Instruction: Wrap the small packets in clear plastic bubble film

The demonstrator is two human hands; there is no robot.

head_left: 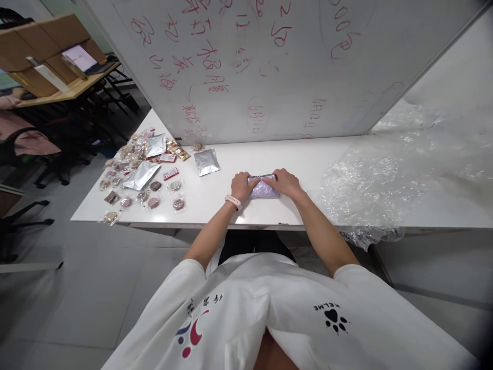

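A purple packet with a shiny, clear-looking wrapping (264, 190) lies flat on the white table (246, 154) in front of me. At its left end is my left hand (241, 185), fingers curled over the far edge and thumb laid on top. My right hand (287, 183) grips the right end in the same way, its thumb pointing inward. The thumbs nearly meet on the packet's upper side. What is inside the packet is hidden. A silver foil pouch (207, 162) lies to the left, apart from my hands.
Several small wrapped snacks (153, 203) and more foil pouches (141, 175) cover the table's left end. A whiteboard with red writing (246, 67) stands behind. Clear plastic wrap (370, 174) is heaped on the right and hangs over the front edge. Another person's sleeve (26, 134) shows far left.
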